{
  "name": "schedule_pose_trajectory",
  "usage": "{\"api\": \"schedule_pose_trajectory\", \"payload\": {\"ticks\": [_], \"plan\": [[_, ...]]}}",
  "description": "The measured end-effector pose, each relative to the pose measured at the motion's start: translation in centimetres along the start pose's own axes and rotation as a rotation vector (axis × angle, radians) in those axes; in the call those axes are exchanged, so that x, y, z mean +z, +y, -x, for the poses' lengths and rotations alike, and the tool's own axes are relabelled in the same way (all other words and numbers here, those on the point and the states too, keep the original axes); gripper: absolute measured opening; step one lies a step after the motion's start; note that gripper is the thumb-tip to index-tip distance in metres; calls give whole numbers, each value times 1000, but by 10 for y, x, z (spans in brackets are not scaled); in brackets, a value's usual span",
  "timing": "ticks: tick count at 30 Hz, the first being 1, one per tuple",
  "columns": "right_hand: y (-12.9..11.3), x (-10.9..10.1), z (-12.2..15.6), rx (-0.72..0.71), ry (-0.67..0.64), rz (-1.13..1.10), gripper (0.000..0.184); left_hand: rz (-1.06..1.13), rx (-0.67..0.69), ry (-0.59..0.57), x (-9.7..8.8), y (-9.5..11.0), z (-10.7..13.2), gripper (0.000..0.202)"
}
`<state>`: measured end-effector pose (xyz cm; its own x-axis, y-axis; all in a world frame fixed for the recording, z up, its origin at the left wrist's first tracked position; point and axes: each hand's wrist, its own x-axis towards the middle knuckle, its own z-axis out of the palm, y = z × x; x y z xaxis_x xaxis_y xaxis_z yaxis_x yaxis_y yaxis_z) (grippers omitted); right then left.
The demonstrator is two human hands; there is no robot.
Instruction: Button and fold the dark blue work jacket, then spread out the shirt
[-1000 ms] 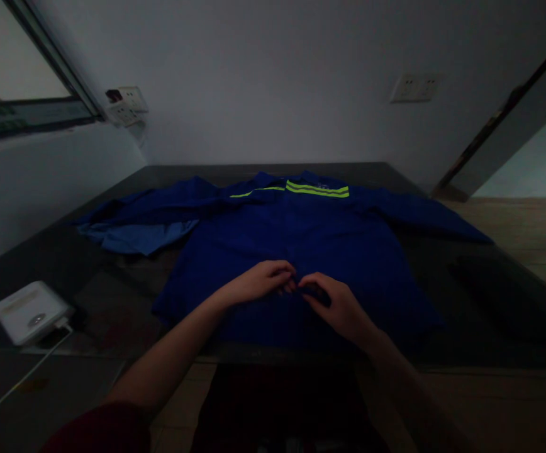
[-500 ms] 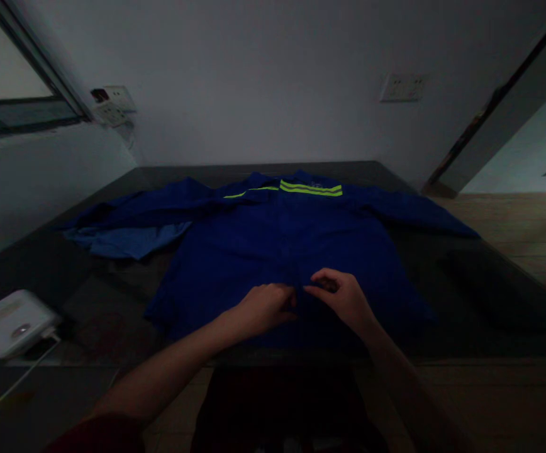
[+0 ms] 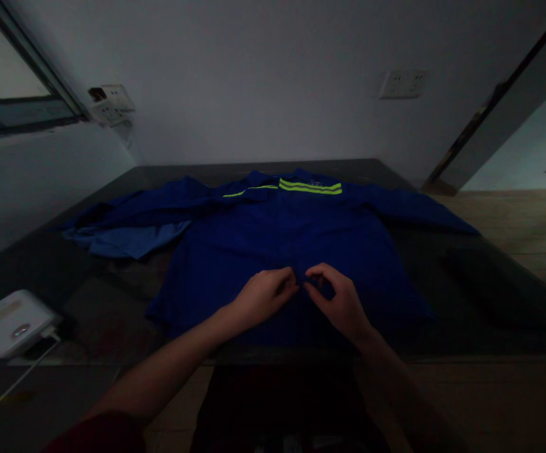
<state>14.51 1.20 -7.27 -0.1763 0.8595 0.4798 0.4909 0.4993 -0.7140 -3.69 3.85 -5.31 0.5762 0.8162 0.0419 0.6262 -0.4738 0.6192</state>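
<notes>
A dark blue long-sleeved work jacket [image 3: 235, 239] lies spread on the dark table, its collar at the far side. Yellow-green stripes [image 3: 311, 187] cross its chest. Over the lower middle of its front, my left hand [image 3: 268, 292] is closed, thumb and fingertips pinched on the cloth of the front edge. Just to the right, my right hand [image 3: 338, 297] curves its thumb and index finger into a pinch at the same front edge. A small gap separates the two sets of fingertips. Dim light hides the fine detail of the cloth between them.
Lighter blue cloth [image 3: 126, 240] lies by the left sleeve. A white box [image 3: 16, 322] with a cable [image 3: 13, 384] stands at the table's left. A flat black object [image 3: 494, 286] lies on the right. Sockets [image 3: 402, 83] are on the wall behind.
Both hands have shifted slightly away from me along the jacket front. My left hand has turned so its thumb and fingertips now show, pointing toward my right hand.
</notes>
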Motion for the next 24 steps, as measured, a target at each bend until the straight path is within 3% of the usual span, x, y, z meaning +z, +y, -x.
{"api": "schedule_pose_trajectory", "payload": {"ticks": [3, 9, 17, 24], "plan": [[2, 4, 1, -39, 20, 67, 10, 80, 4, 29, 0, 0, -1, 12], [5, 5, 0, 13, 66, 88, 9, 119, 40, 52, -1, 1, -2, 12], [8, 6, 1, 25, -25, 110, 14, -171, 158, 102, 9, -5, -1, 13], [8, 5, 1, 84, -58, 3, 14, -271, 165, 179, 11, -6, 0, 12]]}}
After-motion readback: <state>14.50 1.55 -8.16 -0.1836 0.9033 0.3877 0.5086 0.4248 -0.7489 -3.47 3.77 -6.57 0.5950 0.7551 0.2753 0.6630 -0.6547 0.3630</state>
